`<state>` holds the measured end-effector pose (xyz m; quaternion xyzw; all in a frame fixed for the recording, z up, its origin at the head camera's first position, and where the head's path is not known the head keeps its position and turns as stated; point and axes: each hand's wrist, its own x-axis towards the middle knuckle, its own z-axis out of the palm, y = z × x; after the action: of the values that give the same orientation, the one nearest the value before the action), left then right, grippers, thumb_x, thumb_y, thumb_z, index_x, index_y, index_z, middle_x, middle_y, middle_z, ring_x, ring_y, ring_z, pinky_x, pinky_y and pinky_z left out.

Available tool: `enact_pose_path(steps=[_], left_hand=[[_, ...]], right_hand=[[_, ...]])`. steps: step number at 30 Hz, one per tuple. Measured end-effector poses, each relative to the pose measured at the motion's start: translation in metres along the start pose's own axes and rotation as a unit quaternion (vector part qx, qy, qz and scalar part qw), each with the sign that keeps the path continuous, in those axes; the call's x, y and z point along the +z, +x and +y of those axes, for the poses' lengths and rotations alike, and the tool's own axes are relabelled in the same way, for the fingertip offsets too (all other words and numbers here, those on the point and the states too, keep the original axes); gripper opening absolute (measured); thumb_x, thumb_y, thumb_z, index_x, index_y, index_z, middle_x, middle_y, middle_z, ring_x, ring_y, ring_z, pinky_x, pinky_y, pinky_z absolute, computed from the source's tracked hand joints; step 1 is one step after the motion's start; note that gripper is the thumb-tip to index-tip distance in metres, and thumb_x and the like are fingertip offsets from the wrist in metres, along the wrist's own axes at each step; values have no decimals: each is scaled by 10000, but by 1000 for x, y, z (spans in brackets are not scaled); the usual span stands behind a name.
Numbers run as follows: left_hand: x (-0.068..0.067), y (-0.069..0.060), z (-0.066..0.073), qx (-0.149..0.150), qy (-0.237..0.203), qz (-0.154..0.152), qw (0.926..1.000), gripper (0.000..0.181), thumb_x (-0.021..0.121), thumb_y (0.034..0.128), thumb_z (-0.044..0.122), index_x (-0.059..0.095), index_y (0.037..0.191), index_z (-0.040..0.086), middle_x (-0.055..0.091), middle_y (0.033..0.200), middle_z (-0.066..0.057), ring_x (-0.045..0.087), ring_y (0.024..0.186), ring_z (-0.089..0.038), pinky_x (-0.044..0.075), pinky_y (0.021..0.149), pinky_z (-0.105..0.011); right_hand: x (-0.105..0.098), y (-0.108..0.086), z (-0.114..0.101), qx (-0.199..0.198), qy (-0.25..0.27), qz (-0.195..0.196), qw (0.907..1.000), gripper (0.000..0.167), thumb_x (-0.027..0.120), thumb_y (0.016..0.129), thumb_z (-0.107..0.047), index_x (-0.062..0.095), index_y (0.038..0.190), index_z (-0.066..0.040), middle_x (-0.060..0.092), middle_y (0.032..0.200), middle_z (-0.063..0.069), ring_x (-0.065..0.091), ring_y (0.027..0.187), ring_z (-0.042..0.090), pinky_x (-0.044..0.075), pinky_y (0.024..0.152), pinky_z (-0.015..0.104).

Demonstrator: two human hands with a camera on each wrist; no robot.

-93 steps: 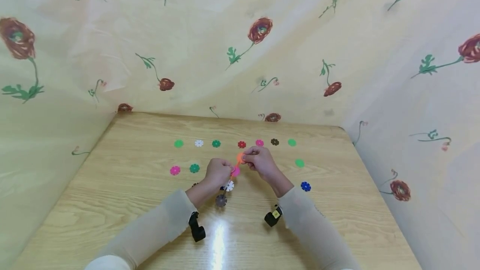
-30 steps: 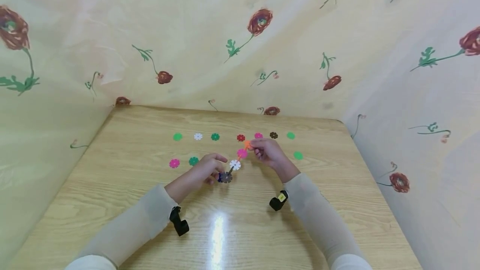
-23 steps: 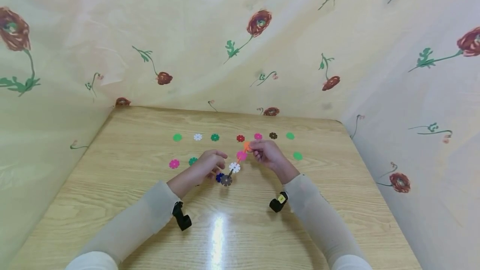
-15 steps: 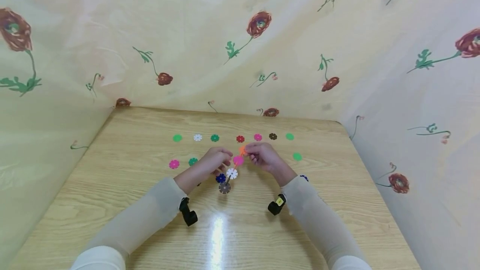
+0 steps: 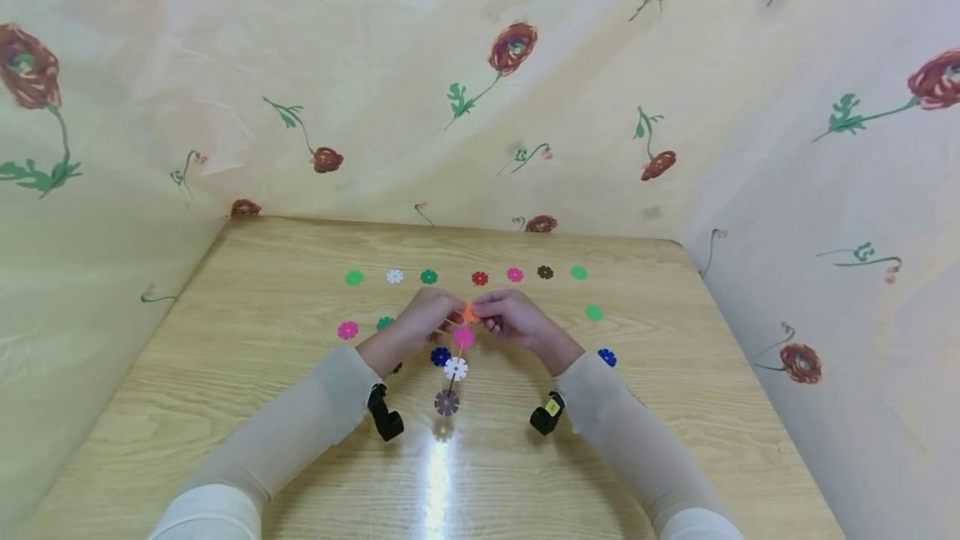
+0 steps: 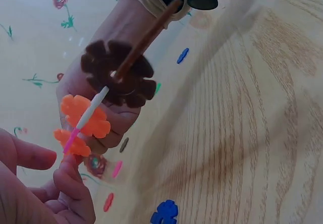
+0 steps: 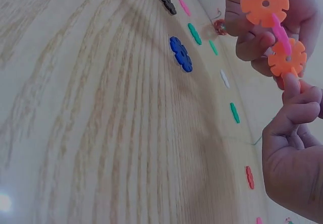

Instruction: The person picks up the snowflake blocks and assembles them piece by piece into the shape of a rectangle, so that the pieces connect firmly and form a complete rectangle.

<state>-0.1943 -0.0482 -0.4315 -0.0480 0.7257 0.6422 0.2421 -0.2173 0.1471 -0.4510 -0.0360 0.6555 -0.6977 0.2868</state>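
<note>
A dangling chain of interlocked flower-shaped plastic discs is between my hands. Its top orange disc [image 5: 471, 312] is pinched by my right hand [image 5: 513, 319]. Lower down come a pink disc [image 5: 463, 338], a white disc [image 5: 456, 368] and a grey-brown disc [image 5: 447, 402] at the bottom end. Close against the orange disc's left side is my left hand [image 5: 423, 319]. In the left wrist view, its thumb [image 6: 38, 156] stands apart from the discs. A blue disc [image 5: 440, 357] lies on the table behind the chain.
Loose discs lie on the wooden table [image 5: 300, 457]: a far row including a red disc [image 5: 480, 278], a brown disc [image 5: 545, 272] and a white disc [image 5: 394, 276], a pink disc [image 5: 348, 330] at left, and a blue disc [image 5: 607, 357] at right. Floral cloth [image 5: 420, 90] hangs behind.
About a second ago, the left hand's fingers were spread by the lower discs; it has since moved up to the orange disc. The right hand has shifted left with the chain, which hangs straighter.
</note>
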Motion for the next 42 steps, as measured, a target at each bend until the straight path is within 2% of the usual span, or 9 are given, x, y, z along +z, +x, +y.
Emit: enact_pose_path(steps=[12,16,18,23,28,32,36,39,42], left_hand=[[1,7,-12,-175,-74,-21,9998,125,659,938,128,725,920,24,615,729,-28,491,564,-117,415,485,-204],[-2,4,-14,-187,-258,22,9995,119,652,936,100,724,907,10,639,737,-35,471,539,-114,408,482,-201],[-3,3,-15,-158,-305,34,9994,122,649,942,96,728,917,6,653,762,-43,471,541,-114,407,488,-201],[-7,2,-17,-87,-205,79,9997,140,642,959,108,723,897,13,641,751,-38,460,522,-95,387,468,-184],[-3,3,-17,-100,-214,-46,9997,142,643,955,105,721,890,5,639,737,-28,458,516,-81,391,462,-178],[-1,3,-17,-46,-264,-5,9996,142,643,963,109,728,908,9,643,753,-30,465,529,-83,400,465,-171],[1,1,-13,35,-235,2,9997,151,634,975,119,732,934,13,656,800,-57,470,549,-89,403,474,-178],[2,-2,-10,5,-233,-61,9997,157,633,977,125,738,939,15,666,828,-75,472,560,-99,414,480,-191],[2,-3,-8,1,-263,-58,9996,157,638,977,126,744,934,19,670,834,-84,473,565,-109,423,481,-196]], right_hand=[[-11,-9,-1,173,-377,144,9990,298,592,990,-59,602,1220,130,689,845,101,540,637,98,437,538,172],[-46,-25,-15,78,-1526,705,9857,351,589,1002,-87,576,1288,117,708,996,187,621,767,193,520,633,242],[-69,-38,-21,14,-2688,1010,9579,333,603,993,-94,600,1272,88,700,1030,184,645,845,241,555,710,306],[-117,-76,-19,211,-5084,1047,8545,288,650,911,-55,654,1179,51,683,1041,153,655,892,270,567,773,419],[-137,-103,2,515,-5745,670,8141,314,743,856,-48,650,1148,23,669,996,124,626,839,220,542,755,396],[-137,-108,11,435,-5869,743,8050,193,762,855,-34,658,1016,-19,657,950,88,595,824,215,528,724,366],[-132,-102,7,382,-5855,654,8071,137,764,861,-48,635,904,-68,629,866,38,560,762,196,489,680,345],[-121,-90,4,-49,-5591,652,8265,116,751,873,-39,647,918,-66,641,851,14,585,761,163,500,688,325],[-99,-75,1,-647,-5011,821,8590,82,725,899,-36,684,970,-44,670,865,29,622,774,168,531,679,317]])
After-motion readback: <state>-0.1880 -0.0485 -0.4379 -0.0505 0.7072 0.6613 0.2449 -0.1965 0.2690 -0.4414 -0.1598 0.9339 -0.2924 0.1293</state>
